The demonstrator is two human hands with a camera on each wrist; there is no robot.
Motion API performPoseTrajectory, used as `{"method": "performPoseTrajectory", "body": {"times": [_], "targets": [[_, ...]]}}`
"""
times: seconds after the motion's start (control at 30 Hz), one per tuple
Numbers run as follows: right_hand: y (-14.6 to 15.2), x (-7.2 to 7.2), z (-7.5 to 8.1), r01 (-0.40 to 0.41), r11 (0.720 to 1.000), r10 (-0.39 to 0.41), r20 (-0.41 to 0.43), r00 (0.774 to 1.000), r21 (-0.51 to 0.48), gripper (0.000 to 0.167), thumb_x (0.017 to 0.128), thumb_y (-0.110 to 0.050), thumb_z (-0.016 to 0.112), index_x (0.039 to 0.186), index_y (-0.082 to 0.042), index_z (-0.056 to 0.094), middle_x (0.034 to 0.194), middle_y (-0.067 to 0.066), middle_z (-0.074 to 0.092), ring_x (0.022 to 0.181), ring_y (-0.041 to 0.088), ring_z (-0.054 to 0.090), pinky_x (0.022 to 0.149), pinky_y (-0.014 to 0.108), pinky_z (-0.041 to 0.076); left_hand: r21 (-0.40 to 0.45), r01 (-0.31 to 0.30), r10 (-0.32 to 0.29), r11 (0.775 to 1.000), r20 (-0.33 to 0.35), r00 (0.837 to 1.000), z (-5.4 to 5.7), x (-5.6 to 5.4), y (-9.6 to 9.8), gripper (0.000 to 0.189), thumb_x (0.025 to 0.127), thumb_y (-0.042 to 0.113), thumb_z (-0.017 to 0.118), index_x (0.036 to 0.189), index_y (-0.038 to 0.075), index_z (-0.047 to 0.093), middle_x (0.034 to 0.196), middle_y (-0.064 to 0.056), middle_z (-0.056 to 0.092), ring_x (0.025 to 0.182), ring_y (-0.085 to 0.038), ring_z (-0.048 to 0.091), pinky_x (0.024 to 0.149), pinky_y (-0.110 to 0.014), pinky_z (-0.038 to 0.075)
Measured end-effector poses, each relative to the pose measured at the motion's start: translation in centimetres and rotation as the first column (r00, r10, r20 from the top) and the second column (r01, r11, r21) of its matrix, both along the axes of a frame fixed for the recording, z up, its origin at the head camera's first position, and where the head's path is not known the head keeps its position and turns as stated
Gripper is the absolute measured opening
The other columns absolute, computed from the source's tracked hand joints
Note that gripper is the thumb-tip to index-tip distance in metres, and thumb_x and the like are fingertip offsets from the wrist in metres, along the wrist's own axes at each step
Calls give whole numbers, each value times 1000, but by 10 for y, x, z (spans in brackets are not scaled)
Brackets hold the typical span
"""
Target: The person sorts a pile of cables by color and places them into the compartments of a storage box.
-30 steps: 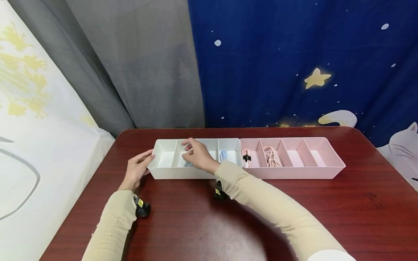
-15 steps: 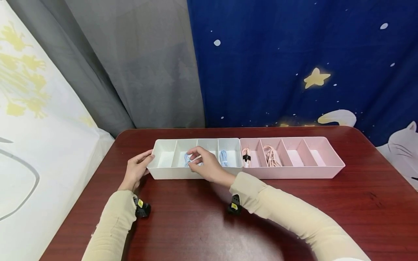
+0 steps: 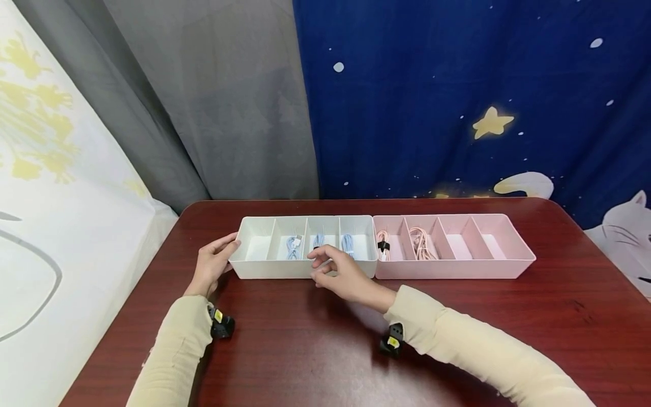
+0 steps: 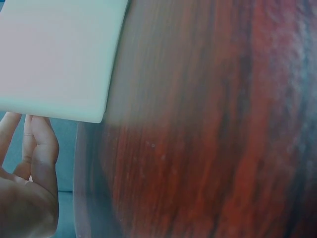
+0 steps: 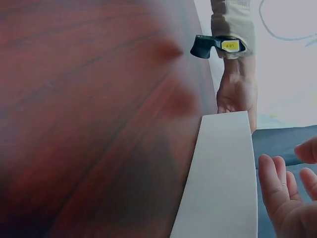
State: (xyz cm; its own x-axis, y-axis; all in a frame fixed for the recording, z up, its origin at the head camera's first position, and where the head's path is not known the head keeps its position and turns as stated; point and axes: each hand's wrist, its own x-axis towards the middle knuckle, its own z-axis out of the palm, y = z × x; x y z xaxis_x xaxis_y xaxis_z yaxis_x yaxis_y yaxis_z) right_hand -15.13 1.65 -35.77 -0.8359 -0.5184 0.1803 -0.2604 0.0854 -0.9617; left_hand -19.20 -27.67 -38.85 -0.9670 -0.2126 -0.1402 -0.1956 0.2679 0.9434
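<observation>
My left hand (image 3: pixel 211 264) touches the left end of the white divided box (image 3: pixel 280 270) with its fingertips. In the left wrist view its fingers (image 4: pixel 44 144) are extended against the box's end wall. My right hand (image 3: pixel 346 277) is over the front edge of that box, its fingers loosely bent, holding nothing. Bundled light-blue cables lie in three compartments of the white box: one cable (image 3: pixel 293 247) with a metal plug, a middle cable (image 3: pixel 319 240) partly behind the right hand, and a right cable (image 3: pixel 348 245). The white box's leftmost compartment has a bare floor.
A pink divided box (image 3: pixel 452 270) stands end to end with the white one. It holds a pink cable (image 3: pixel 383 240) with a black strap and a coiled pink cable (image 3: pixel 421 244). Both boxes rest on a reddish-brown table (image 3: pixel 305 350), with curtains behind.
My right hand has drawn back from above the white box, toward the right and front, uncovering the light-blue cables. My left hand has stayed at the box's end.
</observation>
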Motion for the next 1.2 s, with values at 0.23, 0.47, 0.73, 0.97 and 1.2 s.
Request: {"method": "performPoseTrajectory", "body": {"times": [0.23,0.47,0.73,0.97,1.2], "targets": [[15,6,-5,-7,1000,7,-6,1000,-24,31,81,6,54,111,9,48,97,27,47,81,36,57,67,29,50,-9,-6,6,1000,1,1000,0,2,-4,56,85,41,56,132,13,45,118,-9,48,79,0,55,66,-20,48],[33,7,-4,36,997,-34,34,999,-73,32,81,7,53,112,10,47,97,27,47,81,30,56,68,32,51,2,2,-2,1000,6,1000,-1,2,-3,57,84,42,56,131,13,45,113,-6,49,78,0,56,67,-20,49],[57,4,-11,86,990,-77,81,994,-115,33,81,9,48,114,13,44,100,32,44,89,45,52,71,35,50,6,-6,6,1000,11,1000,-2,1,0,55,84,41,56,131,13,45,112,-5,49,79,0,56,66,-20,48],[81,3,-6,154,983,-149,49,988,-96,31,82,8,49,113,11,45,99,28,47,86,36,56,72,37,50,-9,-4,4,1000,31,1000,-1,2,2,59,84,45,54,132,12,44,126,-11,44,81,-1,54,67,-19,48],[113,-5,-4,274,959,-279,-73,957,-76,30,82,9,53,112,10,49,98,25,50,79,16,58,71,31,50,-29,50,-48,998,56,997,4,3,-2,64,84,48,52,135,11,40,133,-14,38,84,-3,52,69,-20,48]]}}
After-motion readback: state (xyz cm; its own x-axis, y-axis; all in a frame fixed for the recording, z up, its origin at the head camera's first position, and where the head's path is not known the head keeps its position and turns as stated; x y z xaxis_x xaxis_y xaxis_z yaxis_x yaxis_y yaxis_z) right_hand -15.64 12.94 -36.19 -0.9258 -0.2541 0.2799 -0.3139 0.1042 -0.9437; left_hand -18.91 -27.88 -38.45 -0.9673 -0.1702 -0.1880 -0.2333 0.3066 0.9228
